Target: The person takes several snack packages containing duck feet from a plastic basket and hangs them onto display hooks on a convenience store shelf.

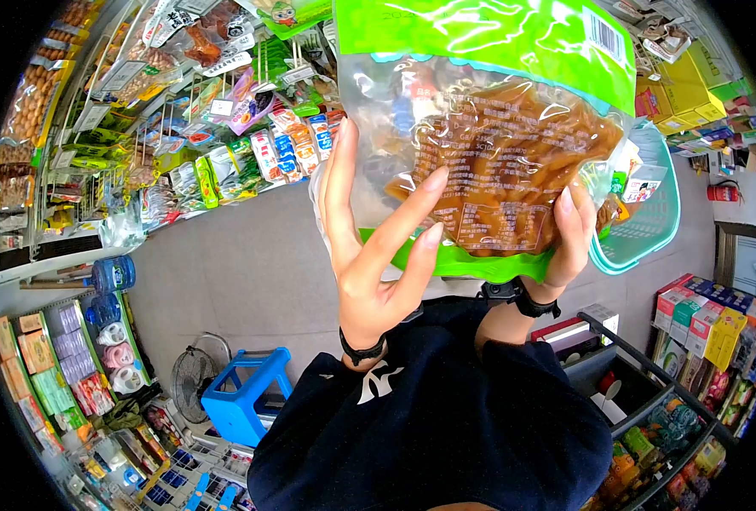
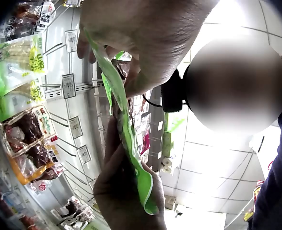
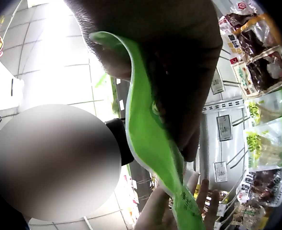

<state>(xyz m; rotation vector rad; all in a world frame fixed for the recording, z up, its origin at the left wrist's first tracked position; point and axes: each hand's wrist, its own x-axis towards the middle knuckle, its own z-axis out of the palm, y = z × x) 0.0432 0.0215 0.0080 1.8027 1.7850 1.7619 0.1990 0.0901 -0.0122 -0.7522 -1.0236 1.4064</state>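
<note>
A clear plastic food bag (image 1: 514, 170) with bright green bands, a barcode and small white print is held up in front of the body. Brown pieces of food show through it. My left hand (image 1: 378, 264) holds its left side, with two fingertips on the printed face and a longer finger along the left edge. At the lower right corner, my right hand (image 1: 571, 234) grips the bag, thumb over the front and the other fingers hidden behind. In the left wrist view the green bag edge (image 2: 126, 120) runs between both hands; the right wrist view also shows the green band (image 3: 153, 139).
Hanging snack packs (image 1: 284, 145) fill the rack at the upper left. A turquoise basket (image 1: 672, 213) with packets inside is behind the bag to the right. A blue stool (image 1: 233, 396), a fan (image 1: 192, 383) and water bottles (image 1: 114, 274) stand at the left.
</note>
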